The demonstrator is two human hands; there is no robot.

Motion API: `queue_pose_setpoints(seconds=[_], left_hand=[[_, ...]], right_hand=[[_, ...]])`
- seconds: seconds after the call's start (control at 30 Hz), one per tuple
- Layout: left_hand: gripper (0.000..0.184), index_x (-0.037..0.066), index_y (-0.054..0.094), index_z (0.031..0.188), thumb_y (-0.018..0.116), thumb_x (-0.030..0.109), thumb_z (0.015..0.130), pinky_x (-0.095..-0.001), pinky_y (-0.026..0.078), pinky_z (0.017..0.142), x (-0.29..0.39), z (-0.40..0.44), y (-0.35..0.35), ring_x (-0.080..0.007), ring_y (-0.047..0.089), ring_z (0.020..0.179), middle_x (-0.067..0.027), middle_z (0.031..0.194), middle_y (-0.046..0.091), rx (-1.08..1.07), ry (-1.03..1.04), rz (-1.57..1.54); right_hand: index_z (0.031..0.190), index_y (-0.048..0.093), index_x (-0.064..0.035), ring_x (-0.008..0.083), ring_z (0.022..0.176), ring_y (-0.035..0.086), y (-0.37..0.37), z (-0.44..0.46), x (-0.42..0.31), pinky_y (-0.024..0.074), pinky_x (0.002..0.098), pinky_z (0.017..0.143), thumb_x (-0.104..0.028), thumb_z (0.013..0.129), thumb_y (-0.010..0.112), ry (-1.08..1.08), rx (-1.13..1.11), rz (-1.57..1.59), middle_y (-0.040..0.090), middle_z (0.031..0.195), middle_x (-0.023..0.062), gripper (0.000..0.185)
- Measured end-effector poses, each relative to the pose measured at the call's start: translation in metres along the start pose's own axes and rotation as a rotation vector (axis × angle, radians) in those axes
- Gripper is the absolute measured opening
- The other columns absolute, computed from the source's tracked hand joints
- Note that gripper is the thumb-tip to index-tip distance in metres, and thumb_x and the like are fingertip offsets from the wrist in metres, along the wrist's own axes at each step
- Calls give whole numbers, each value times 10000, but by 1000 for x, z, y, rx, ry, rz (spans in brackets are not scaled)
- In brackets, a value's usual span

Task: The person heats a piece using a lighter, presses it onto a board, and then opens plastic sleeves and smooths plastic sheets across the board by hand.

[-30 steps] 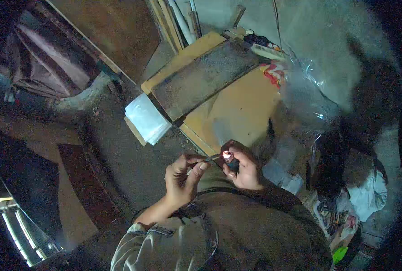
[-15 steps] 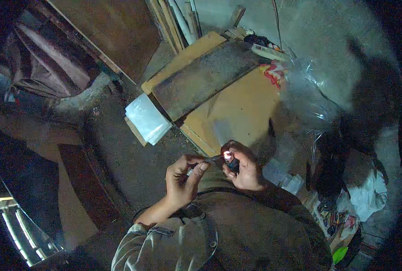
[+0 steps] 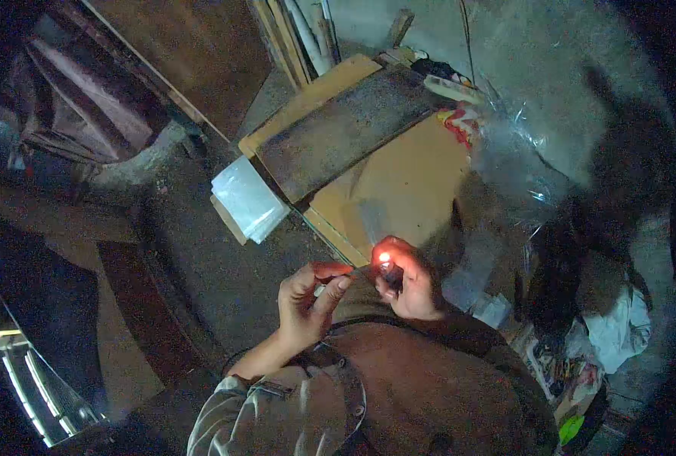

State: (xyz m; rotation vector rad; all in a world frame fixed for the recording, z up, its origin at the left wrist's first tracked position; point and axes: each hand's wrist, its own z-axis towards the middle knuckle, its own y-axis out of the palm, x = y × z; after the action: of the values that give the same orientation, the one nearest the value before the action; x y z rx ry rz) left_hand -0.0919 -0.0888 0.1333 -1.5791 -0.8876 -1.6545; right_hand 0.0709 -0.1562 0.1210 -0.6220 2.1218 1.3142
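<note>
Close in front of my body, my right hand is closed around a small dark lighter, most of which my fingers hide. A bright flame shows at its top, and red-orange light falls on the fingers around it. Just to the left, my left hand pinches a thin dark strip between thumb and fingertips, its far end pointing at the flame. I cannot tell whether the strip touches the flame. A small white object shows inside my left fingers.
Ahead is a tan board with a dark plank across it. White plastic sheets lie at its left corner. Clear plastic film and a white bag are on the right. Wooden strips lean at the back.
The light at the lighter has turned from white to red-orange and now tints my hands and shirt. The strip looks less distinct; both hands have barely moved.
</note>
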Motion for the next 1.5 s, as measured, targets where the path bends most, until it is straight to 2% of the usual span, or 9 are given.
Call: queue_pose_setpoints(seconds=[0.7,1.0,1.17,1.2,1.23,1.3,1.33,1.47,1.5], left_hand=[[103,-22,622,907,639,51,836,-267,464,714,14,1,-2,-143,601,804,-108,875,658,-17,13,135],[116,-27,613,929,632,51,845,-247,455,724,-5,1,2,-121,587,821,-89,891,646,14,-2,-60],[99,-32,614,921,616,40,854,-218,420,588,3,4,4,-73,520,662,-38,783,602,35,-114,-146],[86,-28,616,916,608,35,858,-208,386,536,5,6,7,-57,477,609,-15,722,569,80,112,24],[66,-22,616,899,609,28,856,-225,424,584,9,7,1,-74,519,650,-23,740,592,33,-50,28],[38,-19,612,878,601,5,851,-248,454,661,20,14,8,-97,559,705,-43,792,621,78,32,104],[33,-17,611,876,597,-6,848,-258,456,699,15,16,8,-107,571,732,-54,815,630,103,25,50],[37,-2,599,881,601,1,844,-263,450,723,-7,26,-1,-120,577,766,-49,825,615,104,-1,-34],[41,3,597,883,606,13,845,-262,450,705,-15,29,-2,-121,578,758,-41,810,609,122,-33,-100]], right_hand=[[913,541,-74,101,467,477,-13,-3,12,267,221,353,-319,879,482,72,24,102,543,721,24,255],[869,528,-88,97,403,366,-9,0,-1,280,221,379,-328,905,433,87,-118,34,522,586,44,261],[865,490,-97,100,385,352,-7,-2,-7,278,228,379,-343,924,437,81,-79,17,519,585,53,258],[876,488,-96,100,391,370,-14,-3,-5,281,231,384,-344,933,457,210,68,-4,485,561,50,257],[893,489,-91,115,437,443,-20,-4,-6,297,235,395,-340,941,462,118,-16,-37,530,645,66,256],[903,483,-78,143,510,517,-29,-4,2,329,248,405,-315,945,467,84,170,-123,566,770,77,241],[929,494,-63,149,609,564,-41,-4,1,390,260,456,-291,940,489,-45,42,-32,565,848,63,228],[1000,534,-39,137,685,557,-104,-23,0,455,298,607,-210,890,557,-142,310,-588,570,835,51,204],[1013,537,-40,146,682,557,-122,-30,1,455,301,612,-201,881,559,-194,445,-486,574,836,52,210]])
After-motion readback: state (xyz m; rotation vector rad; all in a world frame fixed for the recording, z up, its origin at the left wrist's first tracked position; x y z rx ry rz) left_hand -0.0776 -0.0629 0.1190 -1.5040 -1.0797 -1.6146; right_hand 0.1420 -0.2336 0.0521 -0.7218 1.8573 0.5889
